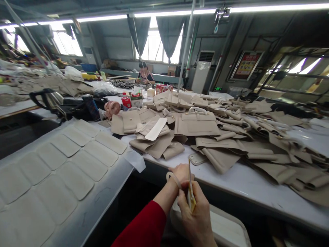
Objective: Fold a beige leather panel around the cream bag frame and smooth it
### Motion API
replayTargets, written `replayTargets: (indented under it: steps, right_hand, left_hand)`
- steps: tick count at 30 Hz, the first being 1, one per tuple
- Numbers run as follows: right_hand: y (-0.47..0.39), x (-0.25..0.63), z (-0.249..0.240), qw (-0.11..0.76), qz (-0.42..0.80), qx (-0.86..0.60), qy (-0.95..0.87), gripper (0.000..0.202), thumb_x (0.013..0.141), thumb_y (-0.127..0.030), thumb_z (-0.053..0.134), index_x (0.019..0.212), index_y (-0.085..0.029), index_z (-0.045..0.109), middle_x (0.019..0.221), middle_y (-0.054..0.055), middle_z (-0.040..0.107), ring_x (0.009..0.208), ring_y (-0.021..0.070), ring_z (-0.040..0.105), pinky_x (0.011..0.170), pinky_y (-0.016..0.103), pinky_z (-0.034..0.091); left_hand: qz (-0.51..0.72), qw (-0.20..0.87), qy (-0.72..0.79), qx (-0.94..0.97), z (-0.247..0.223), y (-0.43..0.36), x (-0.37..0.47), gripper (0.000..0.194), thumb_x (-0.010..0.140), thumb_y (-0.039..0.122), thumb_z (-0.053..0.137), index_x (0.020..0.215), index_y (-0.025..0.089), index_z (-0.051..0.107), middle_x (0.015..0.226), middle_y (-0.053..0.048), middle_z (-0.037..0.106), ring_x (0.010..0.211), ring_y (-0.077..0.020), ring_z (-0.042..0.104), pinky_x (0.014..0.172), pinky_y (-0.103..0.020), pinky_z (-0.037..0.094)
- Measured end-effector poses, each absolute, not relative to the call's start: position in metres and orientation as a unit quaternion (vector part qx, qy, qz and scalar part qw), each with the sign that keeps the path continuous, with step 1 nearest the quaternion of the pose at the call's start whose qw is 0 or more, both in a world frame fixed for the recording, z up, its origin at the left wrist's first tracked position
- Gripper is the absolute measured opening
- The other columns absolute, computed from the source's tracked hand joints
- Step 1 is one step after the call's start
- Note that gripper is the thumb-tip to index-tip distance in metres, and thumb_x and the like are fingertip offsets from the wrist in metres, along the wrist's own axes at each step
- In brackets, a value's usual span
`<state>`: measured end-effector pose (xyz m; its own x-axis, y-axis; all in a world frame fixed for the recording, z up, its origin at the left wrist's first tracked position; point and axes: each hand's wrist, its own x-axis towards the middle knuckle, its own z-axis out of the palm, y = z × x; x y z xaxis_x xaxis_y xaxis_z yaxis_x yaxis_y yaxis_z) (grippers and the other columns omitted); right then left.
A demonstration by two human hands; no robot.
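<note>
Beige bag pieces (197, 124) lie heaped on the white table (231, 183), pale panels (74, 178) on the grey board (102, 197).

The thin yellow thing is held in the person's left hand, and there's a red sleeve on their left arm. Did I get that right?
Not quite: the thin yellow thing is held in the person's right hand, as the head view shows. There is a red sleeve on their left arm, just as you said.
</note>
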<state>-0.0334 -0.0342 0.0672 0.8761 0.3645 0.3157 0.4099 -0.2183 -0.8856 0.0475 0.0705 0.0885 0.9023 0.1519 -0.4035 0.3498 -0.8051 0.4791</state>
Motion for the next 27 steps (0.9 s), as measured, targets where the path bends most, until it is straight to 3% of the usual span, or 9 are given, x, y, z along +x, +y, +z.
replayTargets:
  steps: [6, 13, 20, 27]
  right_hand:
    - [-0.039, -0.036, 0.069, 0.535, -0.114, -0.79, -0.275, 0.005, 0.09, -0.023, 0.051, 0.093, -0.021, 0.054, 0.082, 0.002, 0.06, 0.073, 0.0177, 0.059, 0.068, 0.029, 0.048]
    - [-0.041, -0.035, 0.073, 0.512, -0.14, -0.815, -0.235, 0.009, 0.09, -0.03, 0.051, 0.089, -0.021, 0.053, 0.079, 0.002, 0.059, 0.071, 0.0186, 0.058, 0.067, 0.03, 0.047]
    - [-0.048, -0.041, 0.063, 0.562, -0.067, -0.788, -0.243, 0.011, 0.094, -0.03, 0.047, 0.097, -0.021, 0.053, 0.086, 0.003, 0.061, 0.078, 0.0185, 0.061, 0.067, 0.029, 0.048]
    - [-0.052, -0.038, 0.059, 0.616, -0.022, -0.761, -0.2, 0.016, 0.095, -0.035, 0.052, 0.102, -0.021, 0.055, 0.094, 0.004, 0.063, 0.089, 0.0196, 0.062, 0.076, 0.03, 0.051]
  left_hand:
    - [-0.155, 0.272, 0.151, 0.938, 0.087, 0.065, 0.049, 0.031, 0.09, 0.03, 0.058, 0.112, 0.011, 0.067, 0.115, -0.018, 0.068, 0.115, -0.0318, 0.062, 0.104, -0.059, 0.043]
    - [-0.106, 0.207, 0.171, 0.957, 0.089, 0.056, 0.049, 0.031, 0.081, 0.025, 0.059, 0.107, 0.013, 0.07, 0.112, -0.018, 0.068, 0.124, -0.0401, 0.051, 0.106, -0.072, 0.029]
    - [-0.063, 0.175, 0.186, 0.965, 0.099, 0.056, 0.045, 0.032, 0.083, 0.012, 0.051, 0.109, 0.012, 0.069, 0.114, -0.017, 0.068, 0.125, -0.0406, 0.05, 0.105, -0.076, 0.023]
    - [-0.083, 0.192, 0.192, 0.959, 0.09, 0.053, 0.056, 0.034, 0.075, 0.012, 0.056, 0.105, 0.014, 0.071, 0.111, -0.018, 0.069, 0.123, -0.0404, 0.053, 0.105, -0.071, 0.029]
